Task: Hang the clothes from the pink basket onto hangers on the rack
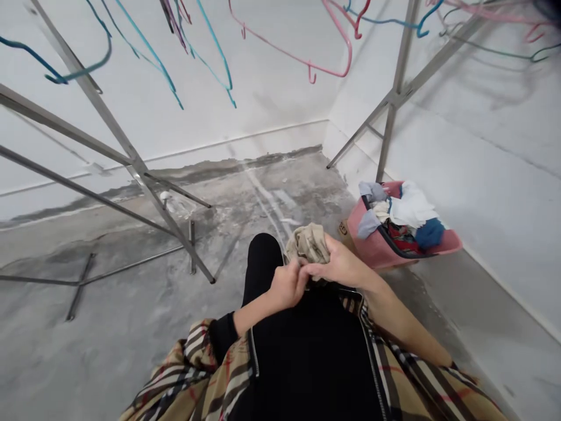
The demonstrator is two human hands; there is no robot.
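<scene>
Head view: plaid jacket (210, 374) over a black top sits closest to the lens, sleeves pushed back so both forearms are bare. Both hands meet at waist height, right in front of the body. Left hand (287, 285) is closed, fingers pinching the lower edge of a bunched beige cloth (309, 242). Right hand (339, 266) is wrapped around the same cloth from the side, also gripping. Cloth is held up off the floor, crumpled, kept close to the torso, probably so a hem or corner can be found by feel.

Pink laundry basket (377, 248) sits on the floor near the right hand, tilted against the wall base and full of mixed garments; within arm's reach.

Edges and room: metal drying rack legs (144, 175) splay across the left, second frame (394, 93) at the right corner. Empty wire hangers (307, 61) dangle overhead. Bare concrete floor (109, 327) between the frames is open straight ahead. Right wall is close, so little side clearance there.
</scene>
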